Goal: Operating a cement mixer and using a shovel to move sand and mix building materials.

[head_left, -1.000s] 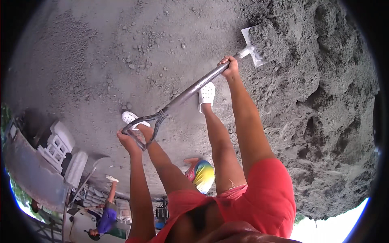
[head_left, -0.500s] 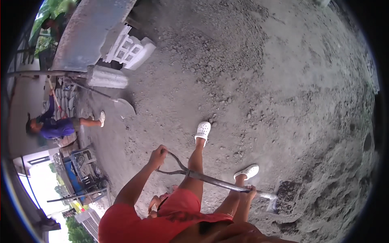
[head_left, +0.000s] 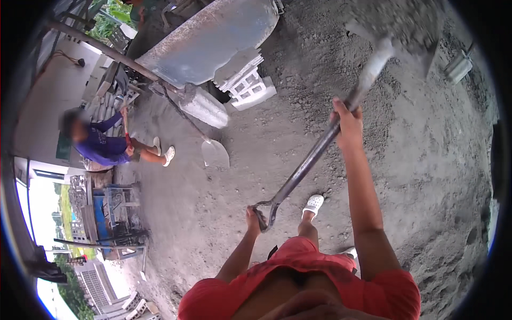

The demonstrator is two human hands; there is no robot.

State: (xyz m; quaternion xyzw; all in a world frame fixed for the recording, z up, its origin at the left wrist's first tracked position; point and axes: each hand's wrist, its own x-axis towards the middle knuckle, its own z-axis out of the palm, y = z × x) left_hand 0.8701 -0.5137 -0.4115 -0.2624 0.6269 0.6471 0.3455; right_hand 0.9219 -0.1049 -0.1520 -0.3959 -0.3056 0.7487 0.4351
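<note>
A long metal shovel (head_left: 306, 167) slants across the view from lower middle to upper right. My left hand (head_left: 255, 220) is closed on the handle at its near end. Farther along, my right hand (head_left: 348, 124) wraps round the shaft below the blade, with that arm stretched out. A load of grey gravelly sand (head_left: 397, 21) fills the blade end and looks smeared by motion. Grey sandy ground (head_left: 256, 160) spreads beneath, and one white clog (head_left: 313, 204) shows on my foot.
A second shovel (head_left: 215, 153) lies by a concrete block (head_left: 205, 106). Hollow blocks (head_left: 250, 88) stand beside a big metal sheet or trough (head_left: 205, 40). At left a person in purple (head_left: 106, 141) holds a red-and-wood-handled tool. A small grey container (head_left: 458, 68) sits far right.
The shovel has swung from low right up to the upper right, its blade now carrying sand. My right arm has extended forward; my view has turned. The person in purple has shifted stance.
</note>
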